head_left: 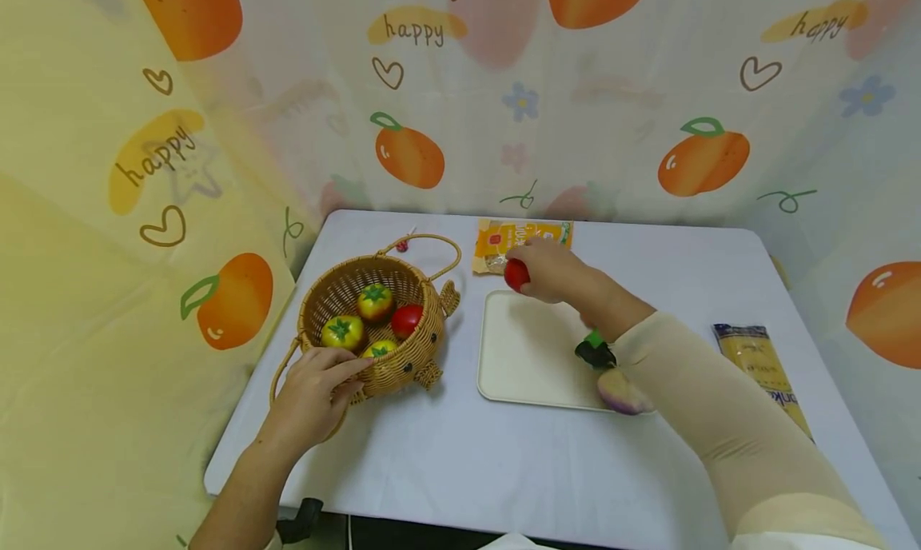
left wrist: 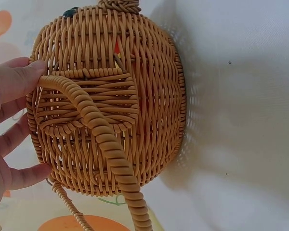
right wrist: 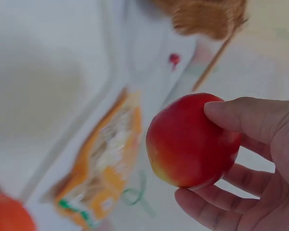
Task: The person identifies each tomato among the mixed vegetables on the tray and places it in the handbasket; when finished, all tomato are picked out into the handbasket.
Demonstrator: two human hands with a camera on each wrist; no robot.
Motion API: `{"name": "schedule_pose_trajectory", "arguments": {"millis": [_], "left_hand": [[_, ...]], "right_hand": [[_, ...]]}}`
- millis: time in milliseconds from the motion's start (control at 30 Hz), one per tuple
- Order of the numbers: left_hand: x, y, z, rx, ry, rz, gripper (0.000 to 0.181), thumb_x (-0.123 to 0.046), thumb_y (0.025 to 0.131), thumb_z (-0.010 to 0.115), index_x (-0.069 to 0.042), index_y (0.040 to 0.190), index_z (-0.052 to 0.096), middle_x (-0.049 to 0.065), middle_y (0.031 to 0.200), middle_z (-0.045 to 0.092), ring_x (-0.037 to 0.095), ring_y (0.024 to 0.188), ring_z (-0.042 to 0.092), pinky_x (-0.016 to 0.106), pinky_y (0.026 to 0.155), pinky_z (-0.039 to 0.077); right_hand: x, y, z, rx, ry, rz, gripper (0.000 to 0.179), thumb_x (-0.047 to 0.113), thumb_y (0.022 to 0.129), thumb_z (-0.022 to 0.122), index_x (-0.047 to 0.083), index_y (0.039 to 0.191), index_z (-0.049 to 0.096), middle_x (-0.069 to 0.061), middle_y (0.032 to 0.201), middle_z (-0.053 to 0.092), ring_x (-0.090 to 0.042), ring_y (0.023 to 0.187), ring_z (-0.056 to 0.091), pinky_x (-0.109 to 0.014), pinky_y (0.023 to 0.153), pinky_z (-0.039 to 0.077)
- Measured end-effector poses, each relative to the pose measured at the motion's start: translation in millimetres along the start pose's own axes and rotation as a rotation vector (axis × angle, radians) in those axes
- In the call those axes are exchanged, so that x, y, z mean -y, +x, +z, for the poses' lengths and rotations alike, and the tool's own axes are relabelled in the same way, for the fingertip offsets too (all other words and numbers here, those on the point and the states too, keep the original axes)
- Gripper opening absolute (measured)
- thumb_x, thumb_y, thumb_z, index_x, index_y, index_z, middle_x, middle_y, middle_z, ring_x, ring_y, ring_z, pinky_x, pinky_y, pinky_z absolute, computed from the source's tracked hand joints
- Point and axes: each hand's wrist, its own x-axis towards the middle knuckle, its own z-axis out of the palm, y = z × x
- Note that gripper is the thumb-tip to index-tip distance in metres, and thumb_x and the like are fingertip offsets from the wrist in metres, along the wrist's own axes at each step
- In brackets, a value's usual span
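Note:
My right hand (head_left: 550, 270) grips a red tomato (right wrist: 192, 139) with a yellowish patch, thumb on one side and fingers on the other. In the head view it is above the far edge of a cream tray (head_left: 532, 350). At left, my left hand (head_left: 312, 394) holds the near rim of a wicker basket (left wrist: 159, 96), its thumb on the outside and its fingers over the rim. Inside the basket lie several tomatoes, some yellow-green with green tops (head_left: 343, 332) and one red (head_left: 407, 320). A pale purple-and-white vegetable (head_left: 622, 394) is partly hidden under my right forearm.
An orange food packet (head_left: 496, 242) lies behind the tray. A yellow packet (head_left: 763, 366) is at the right of the white table (head_left: 460, 470). A small red lollipop (head_left: 402, 245) lies behind the basket. An orange round thing (right wrist: 9, 214) shows at the right wrist view's corner.

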Motion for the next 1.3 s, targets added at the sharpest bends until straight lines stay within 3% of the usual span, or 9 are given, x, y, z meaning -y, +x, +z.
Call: {"name": "schedule_pose_trajectory", "arguments": {"millis": [433,767,1067,1300], "left_hand": [[2.6,-1.5,0.1,0.011,-0.005,-0.009,0.036,-0.001,0.077,0.086,-0.013,0.111,0.080,0.006,0.102,0.070,0.029,0.095,0.061,0.049,0.082,0.051],[2.3,-1.6,-2.1,0.018,-0.018,-0.030,0.035,-0.003,0.077,0.087,-0.013,0.110,0.081,0.007,0.100,0.070,0.029,0.096,0.061,0.050,0.086,0.051],[0.7,1.2,-1.6,0.028,-0.015,-0.032,0.034,-0.003,0.078,0.086,-0.014,0.110,0.081,0.007,0.101,0.070,0.028,0.097,0.061,0.049,0.086,0.051],[1.3,-0.7,-2.7,0.043,-0.007,-0.049,0.034,-0.003,0.078,0.086,-0.014,0.110,0.081,0.006,0.101,0.069,0.028,0.097,0.061,0.049,0.086,0.051]], "right_hand": [[88,13.7,-22,-0.053,-0.022,-0.195,0.058,0.023,0.092,0.077,0.016,0.145,0.056,-0.014,0.136,0.056,-0.032,0.120,0.054,-0.042,0.097,0.055],[150,32.0,-16,-0.013,-0.091,-0.294,0.062,0.029,0.094,0.076,0.020,0.150,0.050,-0.012,0.145,0.051,-0.032,0.130,0.052,-0.041,0.108,0.049],[168,41.4,13,0.018,-0.117,-0.319,0.060,0.031,0.094,0.075,0.023,0.149,0.051,-0.009,0.141,0.053,-0.028,0.125,0.054,-0.041,0.101,0.054],[169,45.3,22,0.030,-0.145,-0.326,0.063,0.032,0.095,0.074,0.023,0.151,0.049,-0.010,0.149,0.050,-0.030,0.132,0.051,-0.043,0.102,0.054]]}}
